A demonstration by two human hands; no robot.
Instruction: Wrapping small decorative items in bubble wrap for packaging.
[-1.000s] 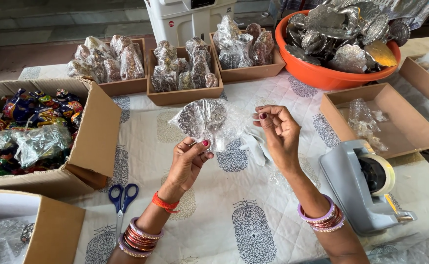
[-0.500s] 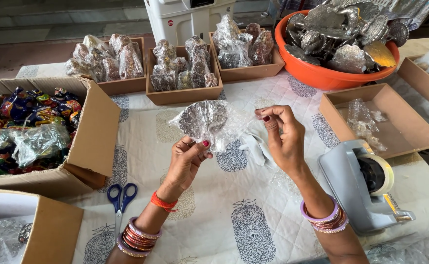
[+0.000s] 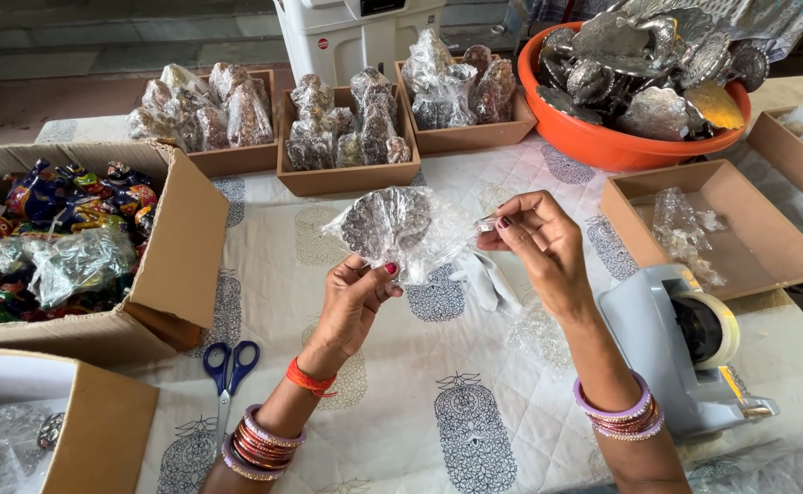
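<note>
surface: table under a white quilted cloth (image 3: 475, 402) with grey block-print motifs; bare cloth only in front of the hands, toward the near edge.
edges: landmark is the clear-wrapped silver piece (image 3: 400, 229), held up over the middle of the cloth. Left of it, a big open carton (image 3: 177, 265) of coloured wrapped items. Beyond it, three shallow trays of wrapped pieces (image 3: 337, 174) in a row. Beyond-right, an orange tub (image 3: 603, 142) heaped with silver ware. Right of it, a shallow tray (image 3: 740, 247) with one clear bag inside. Near-right, a grey tape dispenser (image 3: 685, 348). Near-left, blue-handled scissors (image 3: 230, 366) and another carton corner (image 3: 100, 430).
left hand (image 3: 356, 302): pinching the lower edge of the wrapped piece between thumb and fingers, holding it up.
right hand (image 3: 534, 242): fingertips closed on a small clear bit at the wrap's right edge; looks like tape, cannot tell for sure.
vs earlier: both hands and the wrapped piece sit in much the same spot; right-hand fingers are closer in on the wrap's edge. Nothing else moved.
count: 2 hands, 1 held piece, 3 full trays, 1 near-empty tray, 1 tub, 2 cartons, 1 scissors, 1 dispenser.
</note>
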